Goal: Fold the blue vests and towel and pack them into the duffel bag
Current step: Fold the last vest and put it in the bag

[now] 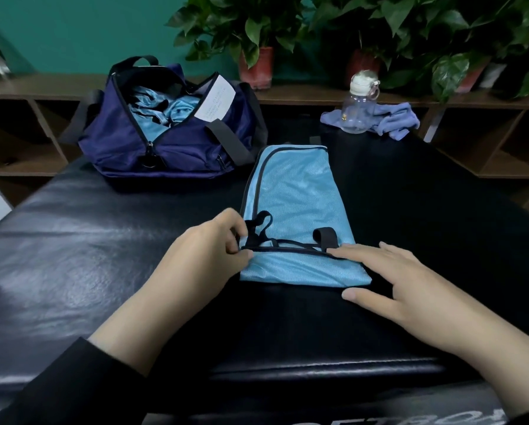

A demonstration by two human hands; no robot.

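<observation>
Now folding one blue vest on the black padded counter, long and narrow, with the near end turned over. Pinching the black strap loop at the vest's near left edge with the left hand, fingers curled round it, likely to tuck the loose strap in so nothing hangs out. Pressing down on the fold with the right hand, fingers straight and flat, thumb resting on the counter just below the cloth, likely to keep the slippery vest from sliding while the strap gets fixed.

Sitting far left on the counter, well apart from both hands: the dark blue duffel bag, zip wide open so cloth can drop straight in. Already stuffed inside, some light blue cloth, probably other vests, looking bunched and not very neat. Sticking up from the bag's mouth, a white paper tag.

Waiting far right, not yet folded: the purple-blue towel, lying in a heap, with a clear water bottle standing on or just in front of it. Hard to tell which.

Behind, green potted plants on a wooden shelf.
</observation>
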